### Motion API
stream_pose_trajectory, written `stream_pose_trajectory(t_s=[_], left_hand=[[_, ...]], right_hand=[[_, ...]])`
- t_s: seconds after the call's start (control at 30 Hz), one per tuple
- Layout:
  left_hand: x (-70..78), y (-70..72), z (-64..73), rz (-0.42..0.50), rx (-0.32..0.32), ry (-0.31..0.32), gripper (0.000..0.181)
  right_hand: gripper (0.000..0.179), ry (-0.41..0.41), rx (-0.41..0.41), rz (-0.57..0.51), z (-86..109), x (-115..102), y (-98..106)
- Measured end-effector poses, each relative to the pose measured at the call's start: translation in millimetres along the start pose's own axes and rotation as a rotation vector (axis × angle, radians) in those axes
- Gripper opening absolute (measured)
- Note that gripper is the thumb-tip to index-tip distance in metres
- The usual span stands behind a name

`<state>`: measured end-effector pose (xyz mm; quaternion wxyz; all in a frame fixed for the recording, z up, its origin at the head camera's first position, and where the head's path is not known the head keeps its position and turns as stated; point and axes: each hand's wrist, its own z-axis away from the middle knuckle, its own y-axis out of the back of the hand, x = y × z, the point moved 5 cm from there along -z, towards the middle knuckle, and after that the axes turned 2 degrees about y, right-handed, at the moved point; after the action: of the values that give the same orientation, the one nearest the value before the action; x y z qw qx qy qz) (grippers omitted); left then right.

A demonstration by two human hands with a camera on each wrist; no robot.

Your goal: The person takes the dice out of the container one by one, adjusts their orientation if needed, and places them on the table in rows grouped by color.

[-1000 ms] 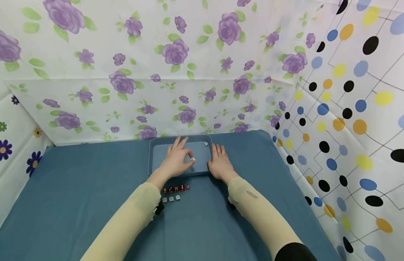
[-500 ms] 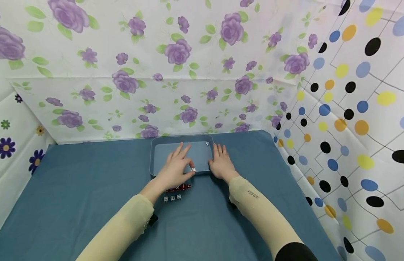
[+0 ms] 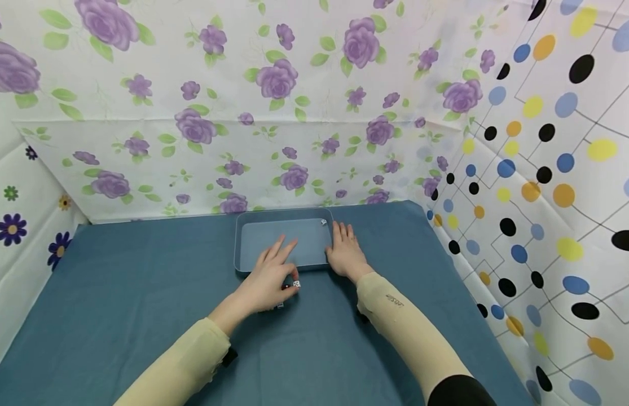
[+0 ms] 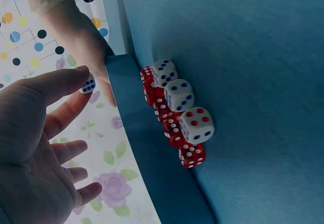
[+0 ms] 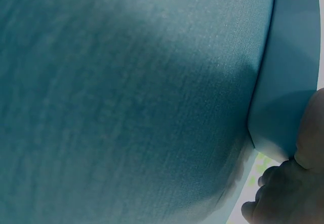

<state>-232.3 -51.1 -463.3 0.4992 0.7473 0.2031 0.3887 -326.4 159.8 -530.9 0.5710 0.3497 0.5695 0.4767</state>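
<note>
Between thumb and index finger, my left hand (image 3: 263, 283) pinches a small white die (image 4: 88, 84), its other fingers spread. In the head view this hand is just in front of the blue tray (image 3: 309, 245), over the dice on the cloth. My right hand (image 3: 346, 252) rests with straight fingers along the tray's right side. A white die (image 3: 324, 222) lies in the tray's far right corner. The left wrist view shows a row of several red dice (image 4: 173, 128) beside the tray's front wall, with a row of three white dice (image 4: 179, 95) alongside.
A blue cloth (image 3: 141, 293) covers the table. Flower-patterned sheeting (image 3: 294, 141) rises behind the tray, and a dotted sheet (image 3: 537, 225) stands along the right side.
My left hand has carried the pinched die from over the tray, past its front edge, toward me, and now covers most of the dice rows in the head view. The right hand stays put.
</note>
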Motion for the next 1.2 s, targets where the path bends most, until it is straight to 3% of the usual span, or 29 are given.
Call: stream_pose_trajectory(t_s=[0.4,0.9,1.2], left_hand=[[-3.6,-12.9,15.5,-0.063,0.002,0.006,0.019],[-7.3,-30.7,19.4,-0.198,-0.036,0.009,0.022],[-5.5,-34.7,20.6,-0.216,-0.044,0.003,0.022]], right_hand=[[0.075,-0.004,-0.01,0.017,0.3,0,-1],[0.076,-0.007,-0.029,0.002,-3.4,1,0],[0.076,-0.005,-0.017,-0.017,-4.1,3,-2]])
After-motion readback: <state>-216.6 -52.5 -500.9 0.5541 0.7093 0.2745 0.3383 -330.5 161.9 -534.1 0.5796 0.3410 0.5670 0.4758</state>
